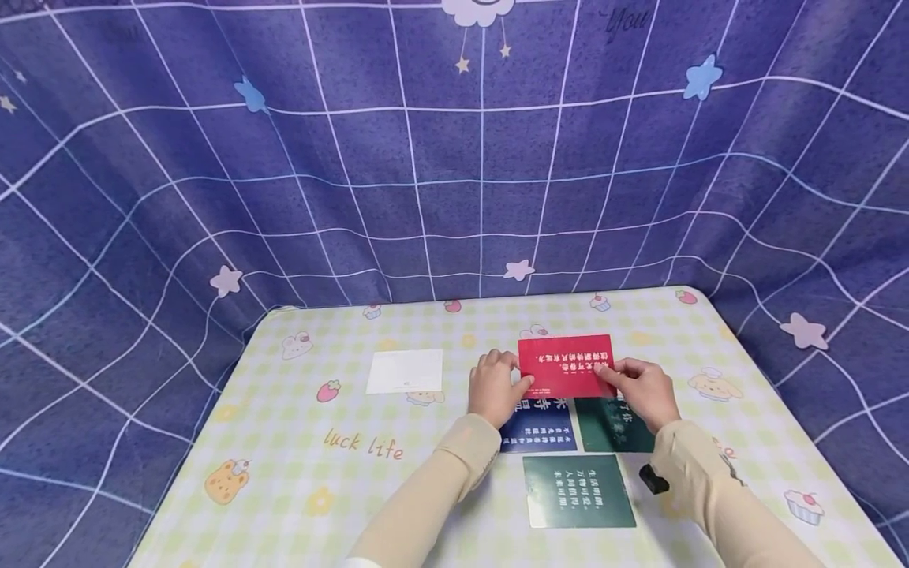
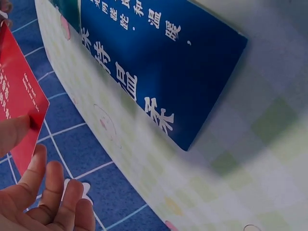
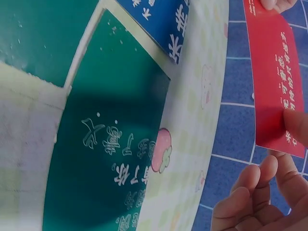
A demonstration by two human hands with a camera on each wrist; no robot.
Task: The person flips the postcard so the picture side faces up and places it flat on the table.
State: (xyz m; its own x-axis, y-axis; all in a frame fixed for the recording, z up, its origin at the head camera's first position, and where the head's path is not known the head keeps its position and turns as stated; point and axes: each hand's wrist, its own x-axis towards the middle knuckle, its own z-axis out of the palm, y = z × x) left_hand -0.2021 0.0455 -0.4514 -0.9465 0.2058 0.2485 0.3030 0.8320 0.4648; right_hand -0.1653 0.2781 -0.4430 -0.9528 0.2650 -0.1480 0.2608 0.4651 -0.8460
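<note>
A red card (image 1: pixel 561 347) with white lettering is held up over the table between two hands. At its left edge, my left hand (image 1: pixel 493 390) pinches it between thumb and finger. My right hand (image 1: pixel 645 392) pinches the opposite edge the same way, its other fingers loosely bent below the card in the right wrist view. Beneath the red card lie a blue card (image 1: pixel 543 438) and, to its right, a green card (image 1: pixel 604 430), both partly covered in the head view. Closer to the front lies another green card (image 1: pixel 578 493) with white writing.
A white card (image 1: pixel 405 371) lies apart on the left of the table. The table (image 1: pixel 284 465) wears a pale green checked cloth with printed cartoons. Behind and at both sides hangs a dark blue curtain (image 1: pixel 440 205) with white grid lines.
</note>
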